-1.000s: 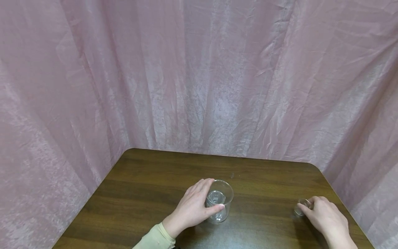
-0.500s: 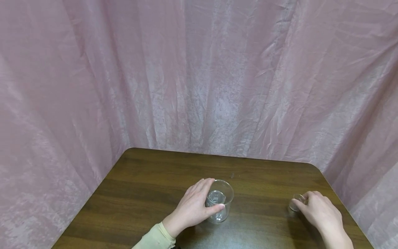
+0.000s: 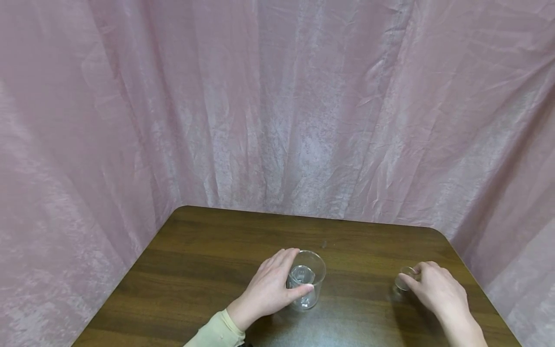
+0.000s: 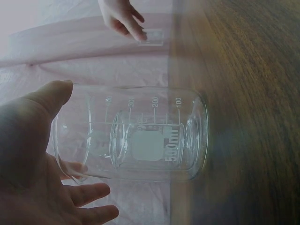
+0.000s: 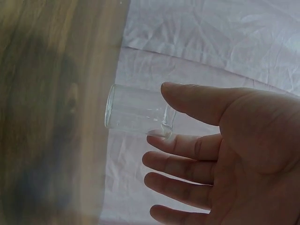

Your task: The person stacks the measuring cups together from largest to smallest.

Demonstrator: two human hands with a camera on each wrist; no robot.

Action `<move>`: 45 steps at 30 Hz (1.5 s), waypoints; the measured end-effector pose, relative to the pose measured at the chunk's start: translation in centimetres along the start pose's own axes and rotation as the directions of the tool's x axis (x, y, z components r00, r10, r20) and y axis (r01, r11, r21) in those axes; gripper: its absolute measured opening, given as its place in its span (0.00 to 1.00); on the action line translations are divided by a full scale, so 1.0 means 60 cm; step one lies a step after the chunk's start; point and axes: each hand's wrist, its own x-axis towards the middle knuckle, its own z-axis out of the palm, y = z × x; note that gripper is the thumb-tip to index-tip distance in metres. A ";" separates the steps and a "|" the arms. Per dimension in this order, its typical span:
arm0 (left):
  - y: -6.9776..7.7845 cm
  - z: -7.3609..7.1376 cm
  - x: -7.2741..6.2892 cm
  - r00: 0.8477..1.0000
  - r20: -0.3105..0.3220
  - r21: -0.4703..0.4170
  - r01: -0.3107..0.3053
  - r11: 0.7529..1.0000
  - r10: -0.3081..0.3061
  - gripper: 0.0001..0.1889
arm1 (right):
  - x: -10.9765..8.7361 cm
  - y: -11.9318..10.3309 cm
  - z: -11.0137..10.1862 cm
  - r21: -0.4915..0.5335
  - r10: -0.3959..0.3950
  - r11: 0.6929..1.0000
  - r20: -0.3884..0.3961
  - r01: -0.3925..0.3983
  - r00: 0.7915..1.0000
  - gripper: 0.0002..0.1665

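My left hand grips a large clear glass beaker by its upper part, thumb on the near side and fingers on the far side. White scale marks and "500ml" show on the glass in the left wrist view. Inside the large beaker stands a smaller glass beaker. Over the right part of the table, my right hand pinches a tiny clear beaker near its spouted rim, between thumb and index finger. Its other fingers are extended in the right wrist view. The tiny beaker is upright, above the tabletop.
The brown wood-grain table has rounded far corners. Pink curtains hang behind it and along both sides. A small pale mark lies on the table beyond the large beaker.
My right hand has moved left and a little farther from me, carrying the tiny beaker with it. My left hand and the large beaker have stayed in place.
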 end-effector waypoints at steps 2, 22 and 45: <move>0.000 0.000 0.000 1.000 0.003 -0.001 0.002 1.000 -0.002 0.48 | 0.001 -0.002 0.000 0.002 0.000 1.000 0.000 0.000 1.000 0.33; 0.000 -0.001 0.000 1.000 0.004 0.010 0.005 1.000 -0.005 0.47 | 0.003 -0.024 -0.002 0.007 -0.027 1.000 -0.004 0.027 1.000 0.39; 0.001 -0.001 0.000 1.000 0.003 -0.001 0.001 1.000 -0.001 0.46 | 0.005 -0.067 -0.005 0.011 -0.099 0.995 -0.049 0.100 0.994 0.37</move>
